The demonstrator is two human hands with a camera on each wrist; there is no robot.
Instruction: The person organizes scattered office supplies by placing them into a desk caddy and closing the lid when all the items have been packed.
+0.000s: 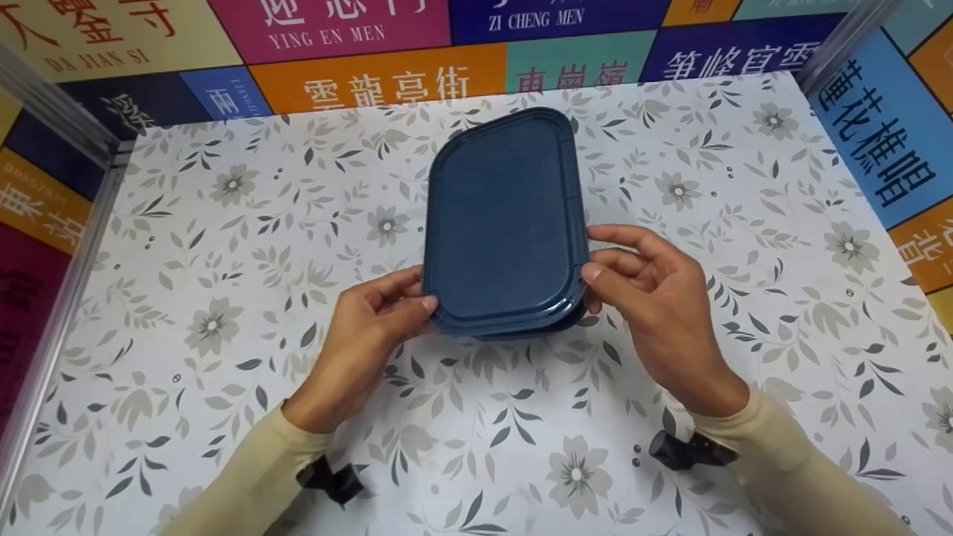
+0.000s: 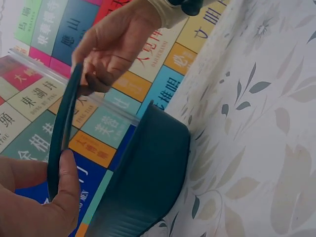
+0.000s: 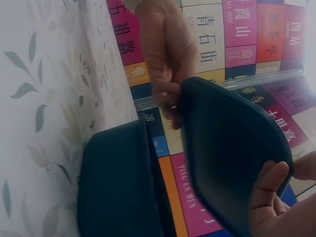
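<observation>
A dark blue rectangular lid [image 1: 506, 216] with rounded corners is held level-to-tilted above a matching deep container [image 2: 153, 168]. My left hand [image 1: 368, 327] pinches the lid's near left edge between thumb and fingers. At the lid's right edge, my right hand [image 1: 663, 313] grips the rim with its thumb on top. Both wrist views show a gap between the lid and the container [image 3: 118, 182], which stands on the table. From the head view the lid hides nearly all of the container, and its inside is not visible.
A white tablecloth [image 1: 246, 283] printed with grey flowers and leaves covers the table. Colourful panels [image 1: 387, 82] with large characters stand along the back and both sides. Metal rails [image 1: 67, 313] run along the panels at the table's edges.
</observation>
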